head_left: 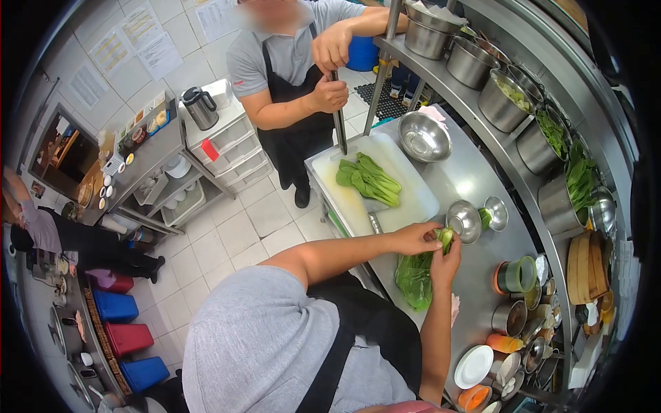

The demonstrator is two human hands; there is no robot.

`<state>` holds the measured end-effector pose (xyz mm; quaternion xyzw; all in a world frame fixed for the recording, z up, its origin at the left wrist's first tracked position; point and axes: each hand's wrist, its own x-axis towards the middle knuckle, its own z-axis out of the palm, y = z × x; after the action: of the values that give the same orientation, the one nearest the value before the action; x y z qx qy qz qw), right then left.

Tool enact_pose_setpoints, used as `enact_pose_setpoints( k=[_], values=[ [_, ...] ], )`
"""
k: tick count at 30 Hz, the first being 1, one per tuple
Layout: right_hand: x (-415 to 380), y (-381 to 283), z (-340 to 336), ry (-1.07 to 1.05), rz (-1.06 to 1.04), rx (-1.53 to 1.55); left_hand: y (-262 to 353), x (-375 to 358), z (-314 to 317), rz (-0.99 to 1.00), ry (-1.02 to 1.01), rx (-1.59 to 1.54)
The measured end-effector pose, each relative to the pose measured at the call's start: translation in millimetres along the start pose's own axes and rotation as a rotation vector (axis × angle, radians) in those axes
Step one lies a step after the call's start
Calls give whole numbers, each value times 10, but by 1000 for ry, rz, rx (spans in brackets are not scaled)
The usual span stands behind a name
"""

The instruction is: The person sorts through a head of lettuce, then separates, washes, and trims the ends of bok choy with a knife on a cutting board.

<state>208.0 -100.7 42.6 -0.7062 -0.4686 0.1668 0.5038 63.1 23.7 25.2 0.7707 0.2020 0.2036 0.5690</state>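
Note:
My left hand and my right hand meet over the steel counter, and both hold a small bok choy. Just below them lies a green plastic bag of leafy greens. To the left of my hands is a white cutting board with several bok choy piled on it, and a knife handle shows at its near edge.
A co-worker in a black apron stands behind the board, both hands on a long dark rod. A large metal bowl and two small bowls sit on the counter. Pots of greens fill the shelf; cups and plates crowd the right end.

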Motion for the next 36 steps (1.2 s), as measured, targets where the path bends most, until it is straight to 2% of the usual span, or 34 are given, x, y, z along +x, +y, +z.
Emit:
enact_pose_setpoints(
  k=[2, 3, 5, 9, 12, 14, 15, 17, 20, 24, 26, 32, 36],
  values=[
    [54, -111, 18, 4, -123, -157, 124, 36, 110, 25, 15, -240],
    [59, -201, 24, 9, -124, -160, 138, 65, 177, 30, 12, -241],
    [62, -409, 29, 16, -242, -283, 147, 135, 277, 77, 162, -492],
    [83, -643, -85, -9, -234, -237, 191, 213, 238, 105, 161, -613],
    [121, -589, -203, -21, -216, -157, 244, 220, 168, 47, 83, -709],
    [147, -529, -266, 50, -138, -116, 251, 227, 163, -89, -6, -872],
    [157, -434, -285, 50, -136, -118, 212, 223, 170, -89, -8, -874],
    [170, -175, -303, 86, 65, 104, 105, 202, 176, -171, -44, -979],
    [134, 45, -453, 133, 180, 161, 94, 107, 114, -278, 20, -1090],
    [55, 257, -615, 200, 258, 367, -111, 103, 46, -325, 27, -1247],
    [40, 384, -665, 225, 383, 612, -117, 145, 20, -275, -46, -1338],
    [-171, 426, -623, 201, 593, 865, 55, 88, 208, -304, -228, -1342],
    [-261, 539, -614, 230, 638, 874, 108, 15, 191, -385, -181, -1417]
  ],
)
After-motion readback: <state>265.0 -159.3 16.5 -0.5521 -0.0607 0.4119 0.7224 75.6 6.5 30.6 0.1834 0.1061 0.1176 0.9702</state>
